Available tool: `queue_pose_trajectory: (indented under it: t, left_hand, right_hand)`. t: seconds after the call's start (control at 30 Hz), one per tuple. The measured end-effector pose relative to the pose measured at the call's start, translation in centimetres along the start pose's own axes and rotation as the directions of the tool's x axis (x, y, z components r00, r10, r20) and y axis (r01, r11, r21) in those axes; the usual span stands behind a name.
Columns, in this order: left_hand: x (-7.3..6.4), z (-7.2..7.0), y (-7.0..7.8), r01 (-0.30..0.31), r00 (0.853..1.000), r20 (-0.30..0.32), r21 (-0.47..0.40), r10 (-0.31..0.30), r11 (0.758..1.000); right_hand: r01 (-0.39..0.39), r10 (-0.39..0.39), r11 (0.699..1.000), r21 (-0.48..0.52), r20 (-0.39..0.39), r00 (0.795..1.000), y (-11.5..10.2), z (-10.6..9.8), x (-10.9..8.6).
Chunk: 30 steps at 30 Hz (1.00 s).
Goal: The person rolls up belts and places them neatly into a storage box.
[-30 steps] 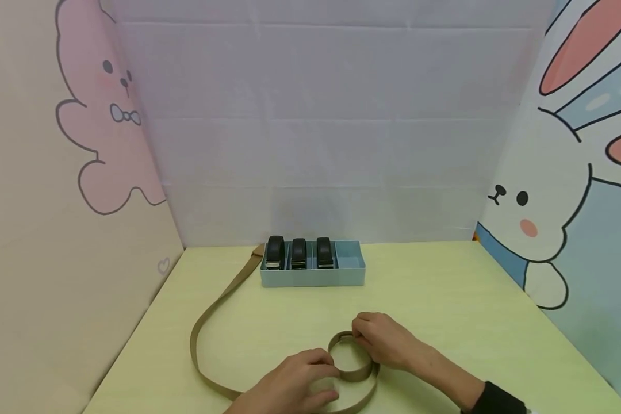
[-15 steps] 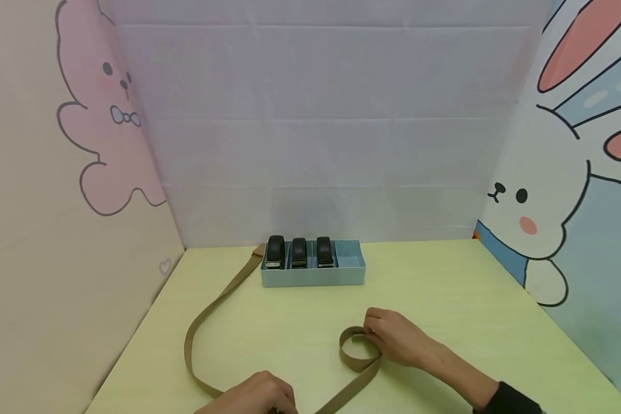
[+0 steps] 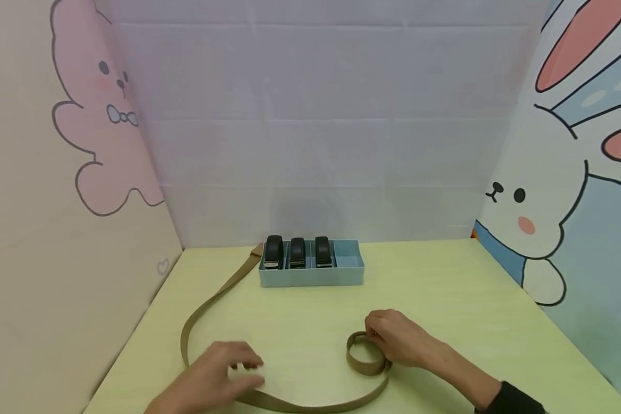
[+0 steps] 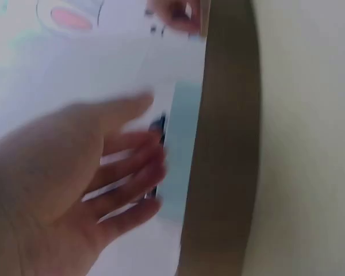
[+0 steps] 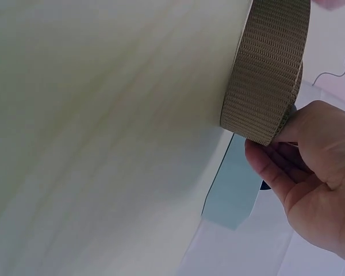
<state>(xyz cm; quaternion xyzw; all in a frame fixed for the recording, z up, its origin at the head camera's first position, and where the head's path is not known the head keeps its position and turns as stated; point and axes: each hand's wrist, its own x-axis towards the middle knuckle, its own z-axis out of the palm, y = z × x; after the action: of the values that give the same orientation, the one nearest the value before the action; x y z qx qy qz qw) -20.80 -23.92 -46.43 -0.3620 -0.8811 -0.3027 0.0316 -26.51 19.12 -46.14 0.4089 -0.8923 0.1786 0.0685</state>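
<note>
A long brown woven strap (image 3: 310, 407) stands on its edge across the table, its near end rolled into a loose loop. My right hand (image 3: 401, 336) pinches that loop at its right side; in the right wrist view, the thumb and fingers of the hand (image 5: 316, 172) grip the ribbed webbing (image 5: 267, 69). My left hand (image 3: 212, 374) hovers over the strap's lower left stretch, fingers spread from the thumb. Nothing shows between the fingers of the left hand (image 4: 103, 167) in the left wrist view, where the webbing (image 4: 224, 138) passes beyond the fingertips.
At the back of the yellow-green table (image 3: 419, 276) stands a light-blue divided box (image 3: 310, 278). Three of its compartments hold black rolled belts or straps (image 3: 297, 253); the right compartment looks bare. The brown strap's far end reaches the box's left side. Printed panels enclose the table.
My left hand has slid left along the strap, drawn back low, then come up with fingers parted. My right hand has shifted slightly right with the loop, which has moved along with it.
</note>
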Motion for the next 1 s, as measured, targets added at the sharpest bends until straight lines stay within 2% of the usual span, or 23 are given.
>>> queue_pose_trajectory:
  t: [0.03,0.07,0.1,0.13,0.17,0.2,0.23,0.3,0.37,0.43,0.5,0.6,0.7,0.83,0.93,1.0]
  left_hand:
    - [0.1,-0.8,-0.7,0.066,0.994,-0.095,0.083,-0.058,0.994]
    - [0.3,-1.6,-1.6,0.133,0.977,-0.186,0.168,-0.102,0.977]
    - [0.6,-2.3,-2.6,0.198,0.954,-0.271,0.245,-0.129,0.949]
    - [1.0,-2.9,-3.5,0.271,0.931,-0.322,0.293,-0.173,0.917]
    - [1.3,-3.5,-4.5,0.332,0.912,-0.348,0.319,-0.216,0.888]
    - [1.7,-3.9,-5.5,0.373,0.9,-0.358,0.333,-0.25,0.866]
    - [2.1,-4.2,-6.5,0.401,0.894,-0.349,0.339,-0.282,0.851]
    - [2.8,-4.5,-8.3,0.438,0.887,-0.312,0.329,-0.342,0.837]
    - [3.4,-4.5,-9.9,0.455,0.884,-0.27,0.31,-0.381,0.835]
    - [3.8,-4.4,-11.1,0.455,0.886,-0.244,0.299,-0.393,0.839]
    - [4.0,-4.2,-11.8,0.448,0.89,-0.235,0.285,-0.391,0.848]
    - [3.5,-4.2,-12.3,0.434,0.896,-0.221,0.264,-0.384,0.861]
    - [2.2,-5.1,-12.4,0.425,0.904,-0.168,0.238,-0.394,0.873]
    - [-0.7,-7.3,-12.3,0.396,0.918,-0.058,0.226,-0.393,0.89]
    - [-3.0,-8.8,-12.2,0.361,0.93,-0.018,0.244,-0.368,0.9]
    - [-4.1,-9.4,-12.1,0.324,0.943,-0.006,0.245,-0.333,0.914]
  right_hand:
    - [-0.001,0.001,1.0,0.002,-0.001,1.0,0.0,-0.1,0.0]
    - [-0.002,0.002,1.0,0.006,-0.002,1.0,0.1,-0.2,0.0]
    - [-0.003,0.003,1.0,0.01,-0.003,1.0,0.1,-0.3,0.0]
    - [-0.003,0.003,1.0,0.014,-0.001,1.0,0.2,-0.3,0.1]
    - [-0.003,0.003,1.0,0.015,0.001,1.0,0.2,-0.3,0.1]
    - [-0.003,0.003,1.0,0.017,0.004,1.0,0.2,-0.3,0.1]
    - [0.0,-0.001,1.0,0.015,0.005,1.0,0.2,-0.3,0.1]
    - [0.011,-0.011,1.0,0.011,0.006,1.0,0.1,-0.2,0.1]
    - [0.02,-0.02,1.0,0.009,0.007,1.0,0.0,-0.2,0.1]
    - [0.024,-0.024,1.0,0.014,0.012,1.0,-0.1,-0.3,0.2]
    - [0.02,-0.02,1.0,0.022,0.024,0.999,-0.2,-0.4,0.3]
    - [0.007,-0.008,1.0,0.022,0.044,0.999,-0.3,-0.3,0.4]
    - [0.004,-0.004,1.0,0.006,0.057,0.998,-0.3,-0.3,0.5]
    - [0.005,-0.004,1.0,-0.002,0.066,0.998,-0.2,-0.3,0.6]
    - [0.003,-0.003,1.0,-0.002,0.071,0.997,0.0,-0.3,0.6]
    - [0.005,-0.005,1.0,-0.005,0.071,0.997,0.0,-0.3,0.7]
